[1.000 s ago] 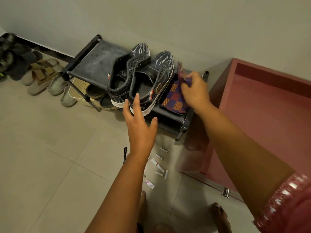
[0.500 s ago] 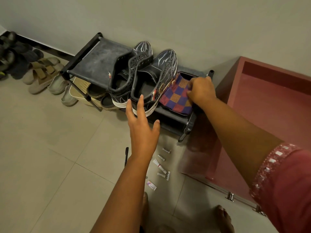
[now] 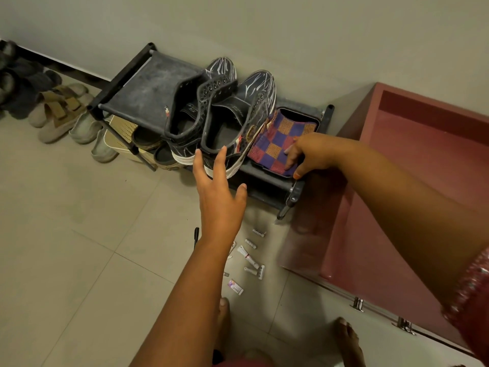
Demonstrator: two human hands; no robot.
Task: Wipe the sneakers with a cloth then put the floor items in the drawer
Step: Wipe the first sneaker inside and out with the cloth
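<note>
1. Along the wall on the far left, a row of sandals and slippers (image 3: 57,112) lies on the tiled floor (image 3: 66,234), well apart from both hands.
2. The black shoe rack (image 3: 148,88) stands against the wall; the left part of its top shelf is bare fabric, and more footwear sits under it.
3. The pair of sneakers (image 3: 219,117) sits side by side on the rack's top, heels toward the person and jutting past the front edge. They are black with thin white streaks, white soles and rows of metal eyelets; no laces show.
4. The left hand (image 3: 218,197) hovers in front of the heels with its fingers spread wide and holding nothing; the fingertips (image 3: 223,154) overlap the right sneaker's heel, though contact cannot be told.
5. Below that hand, small floor items (image 3: 251,256) lie scattered: a dark pen, small tubes, a razor and a packet, between the person's bare feet and the rack.
6. The cloth (image 3: 277,139), checked in purple, orange and red, lies on a dark tray at the rack's right end, just beside the right sneaker.
7. The right hand (image 3: 312,152) rests on the cloth's near right corner, fingers bent downward onto it, thumb at the tray edge.
8. The open maroon drawer (image 3: 412,181) fills the right side, its corner just beside the rack's end post.
</note>
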